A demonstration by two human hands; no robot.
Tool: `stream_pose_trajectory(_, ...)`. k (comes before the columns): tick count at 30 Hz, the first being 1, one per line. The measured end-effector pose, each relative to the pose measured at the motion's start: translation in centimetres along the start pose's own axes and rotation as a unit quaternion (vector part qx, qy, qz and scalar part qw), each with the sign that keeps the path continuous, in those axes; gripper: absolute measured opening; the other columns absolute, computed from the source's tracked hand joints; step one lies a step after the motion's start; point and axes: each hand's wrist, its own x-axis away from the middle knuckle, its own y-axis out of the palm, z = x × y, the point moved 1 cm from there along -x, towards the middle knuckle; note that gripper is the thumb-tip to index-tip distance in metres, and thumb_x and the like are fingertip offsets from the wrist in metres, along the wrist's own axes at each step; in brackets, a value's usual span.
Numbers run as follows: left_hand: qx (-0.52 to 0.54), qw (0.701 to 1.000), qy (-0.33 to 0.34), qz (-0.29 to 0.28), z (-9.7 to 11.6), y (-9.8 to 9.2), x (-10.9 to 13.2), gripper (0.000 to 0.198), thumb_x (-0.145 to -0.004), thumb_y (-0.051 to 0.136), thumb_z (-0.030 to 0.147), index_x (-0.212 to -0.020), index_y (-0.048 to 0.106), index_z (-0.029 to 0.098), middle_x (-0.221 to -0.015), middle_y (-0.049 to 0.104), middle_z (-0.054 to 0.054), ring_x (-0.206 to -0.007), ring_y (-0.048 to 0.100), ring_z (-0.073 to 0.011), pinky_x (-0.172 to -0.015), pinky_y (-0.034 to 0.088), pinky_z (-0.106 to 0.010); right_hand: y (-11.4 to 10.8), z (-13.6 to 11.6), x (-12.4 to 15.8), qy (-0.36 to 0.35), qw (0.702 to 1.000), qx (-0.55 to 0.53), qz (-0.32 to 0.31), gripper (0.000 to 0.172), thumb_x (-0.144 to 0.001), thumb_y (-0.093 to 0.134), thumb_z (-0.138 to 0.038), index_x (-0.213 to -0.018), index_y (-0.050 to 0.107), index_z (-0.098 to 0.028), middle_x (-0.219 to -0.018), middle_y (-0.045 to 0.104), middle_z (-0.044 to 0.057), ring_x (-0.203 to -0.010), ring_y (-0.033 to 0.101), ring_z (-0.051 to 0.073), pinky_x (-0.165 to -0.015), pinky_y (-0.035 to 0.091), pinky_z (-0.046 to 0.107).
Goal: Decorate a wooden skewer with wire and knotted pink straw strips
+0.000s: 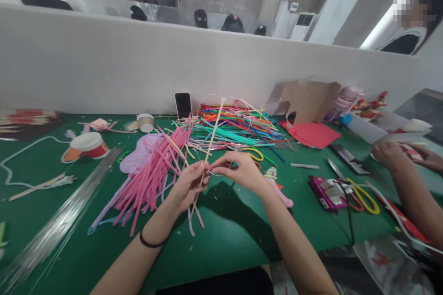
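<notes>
My left hand (192, 183) is closed around cream pipe cleaners (215, 130), which rise in a narrow strip above the fingers; loose ends hang below the palm. Thumb and forefinger of my right hand (238, 170) pinch close to the left fingertips, where a small pink bit shows. A thin pale wire curves under the right fingers and appears to be in their grip. Faint wire arcs loop above both hands. Left of my hands lies a heap of pink pipe cleaners (148, 179). Behind them is a pile of multicoloured pipe cleaners (238, 124).
Thin metal wires (69, 212) lie at left, near a paper cup (90, 145). A phone (183, 105) leans against the partition (114, 64). Right are red sheets (311, 134), scissors (367, 198) and a purple power strip (327, 193). A co-worker's hands (391, 156) work at far right.
</notes>
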Motion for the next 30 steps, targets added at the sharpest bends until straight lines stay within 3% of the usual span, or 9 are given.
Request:
stream_pose_trajectory(9,0.046,0.999,-0.009,0.009,-0.3,0.3,-0.5,0.029,-0.069,0.086,0.025,-0.082,0.066,0.009,-0.072,0.054,0.001,-0.05,0.039,-0.0007,-0.034,0.027,-0.008,0.3,1.7,-1.3,-0.106,0.991,0.062,0.044,0.014,-0.09,0.066,-0.025,-0.079,0.071,-0.019,-0.076,0.067,0.002,-0.074,0.059,0.015,-0.07,0.045,0.027)
stream_pose_trajectory(17,0.05,0.997,0.03,0.046,0.3,0.4,-0.1,0.029,-0.067,0.085,0.02,-0.089,0.069,0.01,-0.076,0.06,-0.001,-0.056,0.048,-0.0019,-0.037,0.032,-0.007,0.9,2.3,-2.0,-0.046,0.997,-0.011,0.066,0.01,-0.085,0.072,-0.027,-0.078,0.073,-0.019,-0.075,0.07,0.0,-0.073,0.06,0.014,-0.069,0.045,0.026)
stream_pose_trajectory(22,0.013,0.992,0.06,0.11,0.2,0.5,-0.4,0.031,-0.061,0.089,0.022,-0.084,0.072,0.009,-0.075,0.067,-0.003,-0.06,0.058,-0.0044,-0.044,0.041,-0.009,1.1,2.3,-1.9,0.006,0.997,-0.042,0.067,0.014,-0.084,0.072,-0.031,-0.079,0.074,-0.019,-0.075,0.07,0.001,-0.069,0.058,0.013,-0.062,0.043,0.025)
stream_pose_trajectory(30,-0.029,0.974,0.092,0.205,-0.7,0.0,-0.7,0.034,-0.058,0.09,0.033,-0.079,0.074,0.012,-0.071,0.072,-0.004,-0.066,0.068,-0.0108,-0.055,0.051,-0.015,2.1,2.2,-2.1,0.022,0.996,-0.019,0.084,0.012,-0.084,0.07,-0.029,-0.078,0.074,-0.019,-0.077,0.072,0.002,-0.07,0.06,0.013,-0.063,0.045,0.025)
